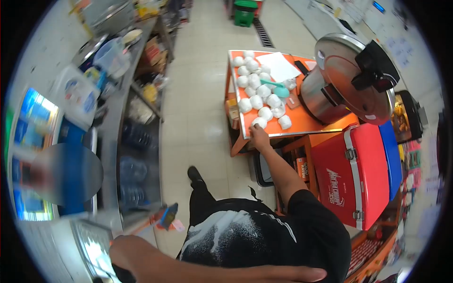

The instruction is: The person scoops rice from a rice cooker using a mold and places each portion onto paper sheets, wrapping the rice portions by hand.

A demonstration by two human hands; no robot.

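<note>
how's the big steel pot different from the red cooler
The steel pot is round and silvery, with black handles; the red cooler is boxy, with white lettering and metal latches. The steel pot stands on the orange table, the red cooler beside it. Both are large containers.

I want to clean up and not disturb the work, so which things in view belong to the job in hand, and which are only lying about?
Seems part of the job:
white balls, the nearest at the right hand
orange table under them

Seems just lying about:
red cooler box
green bin
</note>
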